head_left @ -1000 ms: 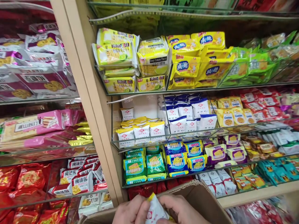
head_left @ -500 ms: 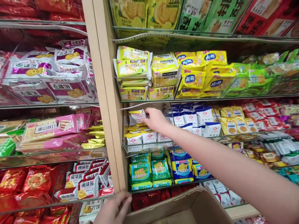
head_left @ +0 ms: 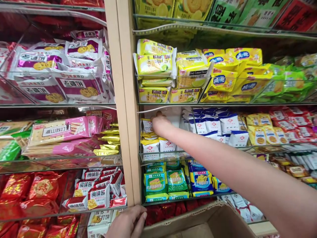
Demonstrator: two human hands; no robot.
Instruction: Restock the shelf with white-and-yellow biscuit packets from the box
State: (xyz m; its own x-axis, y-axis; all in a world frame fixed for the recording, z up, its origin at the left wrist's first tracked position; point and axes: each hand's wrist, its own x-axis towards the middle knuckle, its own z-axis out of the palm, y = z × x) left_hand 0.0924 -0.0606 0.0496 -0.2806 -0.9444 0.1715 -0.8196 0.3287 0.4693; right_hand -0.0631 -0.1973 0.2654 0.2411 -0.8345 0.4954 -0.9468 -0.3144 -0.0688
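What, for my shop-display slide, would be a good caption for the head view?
Right hand among shelved white packets, left hand beside an open cardboard box.

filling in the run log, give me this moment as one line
right hand: at white-and-yellow packets, hold unclear | left hand: beside cardboard box, hold unclear | box: open-topped

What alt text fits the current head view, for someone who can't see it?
The person's right hand is inside a shelf compartment, by white packets with yellow tops; the left hand is beside an open cardboard box. Yellow lemon biscuit packs are above, green soda biscuit packs below.
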